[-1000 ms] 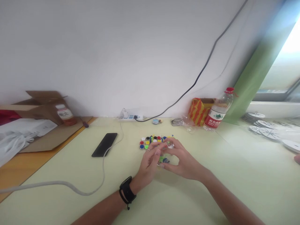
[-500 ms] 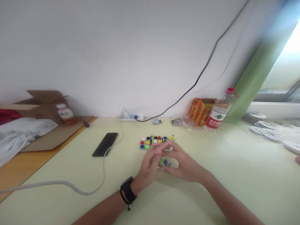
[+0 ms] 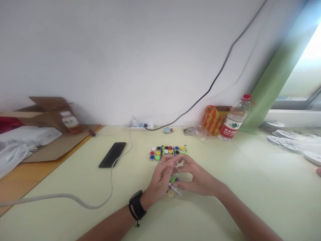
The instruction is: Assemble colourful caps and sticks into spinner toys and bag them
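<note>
My left hand [image 3: 160, 179] and my right hand [image 3: 198, 177] meet over the pale green table [image 3: 238, 201], fingers curled around a small clear packet [image 3: 174, 185] with green, blue and yellow bits inside. The packet hangs between both hands, its lower end close to the tabletop. A black watch sits on my left wrist. Just beyond my fingers lies a cluster of small coloured round pieces [image 3: 167, 151] in red, blue, yellow, black, white and green.
A black phone [image 3: 112, 154] with a grey cable lies to the left. A power strip [image 3: 139, 126], water bottle [image 3: 234, 118] and striped orange bag [image 3: 212, 124] stand by the wall. Cardboard, a juice bottle [image 3: 70, 123] and white bags sit far left; white discs [image 3: 288, 140] far right.
Both hands have drawn slightly toward me and lower, and the small packet now shows below my fingers near the tabletop.
</note>
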`<state>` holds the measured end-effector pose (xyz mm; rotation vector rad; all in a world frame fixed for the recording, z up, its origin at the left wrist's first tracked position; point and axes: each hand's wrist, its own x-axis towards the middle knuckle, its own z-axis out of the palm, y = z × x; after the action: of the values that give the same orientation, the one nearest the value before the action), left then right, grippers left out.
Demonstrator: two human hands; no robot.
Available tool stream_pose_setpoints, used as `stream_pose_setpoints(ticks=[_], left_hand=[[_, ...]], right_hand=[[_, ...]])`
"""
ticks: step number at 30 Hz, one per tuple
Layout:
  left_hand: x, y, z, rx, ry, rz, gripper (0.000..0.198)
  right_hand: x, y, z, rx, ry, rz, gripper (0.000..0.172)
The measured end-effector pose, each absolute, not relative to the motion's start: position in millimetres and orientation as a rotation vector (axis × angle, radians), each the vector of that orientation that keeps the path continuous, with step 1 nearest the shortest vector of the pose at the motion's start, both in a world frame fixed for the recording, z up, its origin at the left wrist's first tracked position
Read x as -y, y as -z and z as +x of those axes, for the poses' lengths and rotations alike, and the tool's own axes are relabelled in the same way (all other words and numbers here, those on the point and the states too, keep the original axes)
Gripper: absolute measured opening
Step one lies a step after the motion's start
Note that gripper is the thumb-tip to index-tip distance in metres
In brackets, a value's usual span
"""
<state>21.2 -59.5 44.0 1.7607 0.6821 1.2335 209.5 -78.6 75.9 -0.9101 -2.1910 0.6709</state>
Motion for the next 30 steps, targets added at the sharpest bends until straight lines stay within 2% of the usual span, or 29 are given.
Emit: stream_pose_setpoints(ticks=[4, 10, 11, 14, 15, 19, 25, 30], left_hand=[[55, -41, 20, -0.720, -1.290, 1.786, 0.037], [31, -27, 13, -0.838, -1.199, 1.614, 0.034], [27, -25, 12, -0.842, -1.170, 1.583, 0.034], [20, -20, 10, -0.828, -1.103, 1.507, 0.035], [18, -19, 9, -0.824, -1.095, 1.485, 0.034], [14, -19, 7, -0.869, -1.095, 1.424, 0.033], [10, -29, 1, -0.857, -1.141, 1.426, 0.035], [8, -37, -3, -0.857, -1.195, 1.400, 0.019]], right_hand=[[76, -75, 214, 2.064, -0.699, -0.914, 0.009], [62, -57, 219, 1.650, -0.843, -0.971, 0.020], [60, -52, 218, 1.572, -0.883, -0.963, 0.026], [53, -37, 214, 1.375, -0.969, -0.947, 0.058], [52, -34, 213, 1.345, -0.996, -0.957, 0.063], [49, -32, 213, 1.378, -1.089, -1.030, 0.043], [50, -36, 216, 1.448, -1.155, -1.011, 0.038], [47, -38, 223, 1.393, -1.144, -0.967, 0.025]])
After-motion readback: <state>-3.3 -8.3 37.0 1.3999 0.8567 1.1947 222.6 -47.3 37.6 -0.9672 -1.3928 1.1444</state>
